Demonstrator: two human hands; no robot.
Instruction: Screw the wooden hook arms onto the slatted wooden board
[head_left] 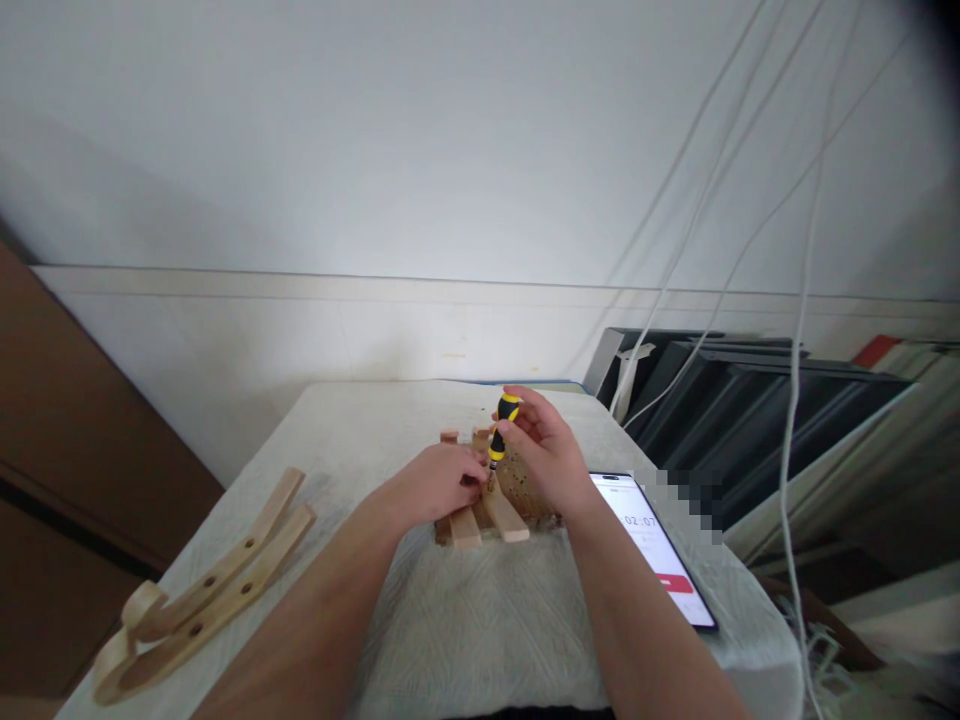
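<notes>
My right hand (546, 440) is closed round a yellow and black screwdriver (504, 425), which leans slightly with its tip pointing down. The tip meets a pale wooden piece (508, 515) lying on a brown, speckled board (525, 490). My left hand (448, 480) is beside the tip, its fingers curled and pinched close to the wood. Whatever is between those fingertips is too small or hidden to make out. Another pale wooden strip (465, 528) lies partly under my left hand.
Two curved wooden pieces with dark holes (217, 590) lie at the table's left. A phone (652, 545) showing a timer rests right of my right forearm. White cables (802, 330) hang at the right, before dark stacked panels (750, 410). A white cloth (480, 630) covers the table.
</notes>
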